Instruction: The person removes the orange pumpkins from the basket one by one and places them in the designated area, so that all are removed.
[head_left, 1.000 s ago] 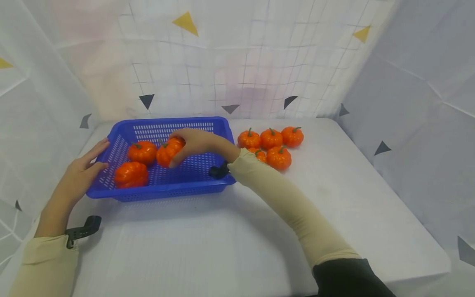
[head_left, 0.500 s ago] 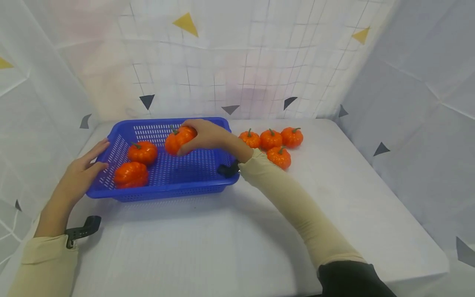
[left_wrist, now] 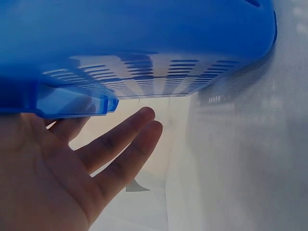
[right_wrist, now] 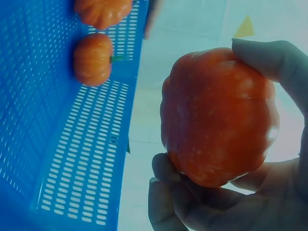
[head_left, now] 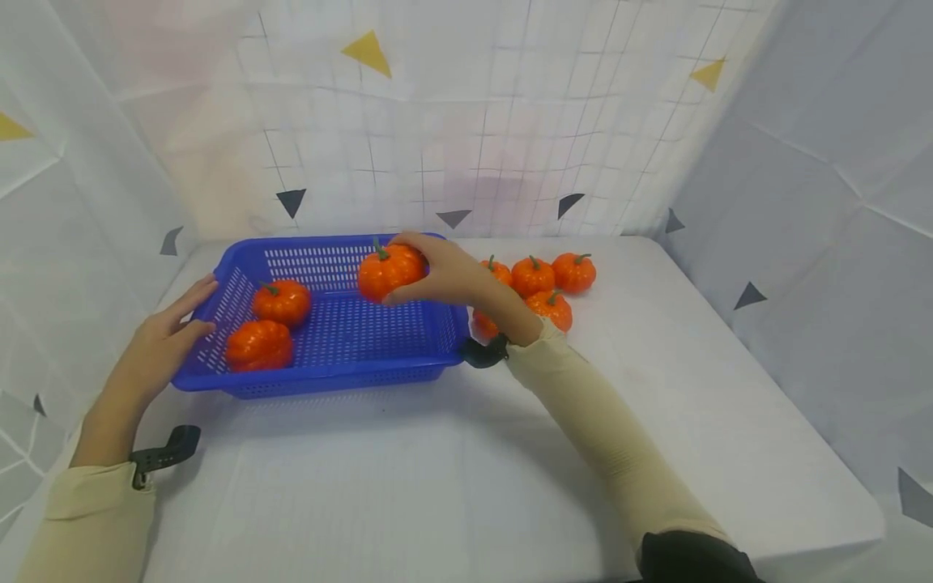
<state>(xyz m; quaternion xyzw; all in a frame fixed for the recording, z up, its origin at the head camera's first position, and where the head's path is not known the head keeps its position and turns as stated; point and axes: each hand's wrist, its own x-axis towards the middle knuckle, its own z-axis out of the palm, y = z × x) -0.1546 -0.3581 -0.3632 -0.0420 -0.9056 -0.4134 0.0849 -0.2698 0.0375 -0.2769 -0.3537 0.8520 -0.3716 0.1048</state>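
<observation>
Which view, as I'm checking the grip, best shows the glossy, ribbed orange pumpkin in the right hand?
The right wrist view: the glossy, ribbed orange pumpkin looks largest there, gripped by the right hand. The head view shows it smaller and partly covered, but with its green stem. The left wrist view misses it.

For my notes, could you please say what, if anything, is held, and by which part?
The right hand holds an orange pumpkin by its sides; the left hand touches the basket.
</observation>
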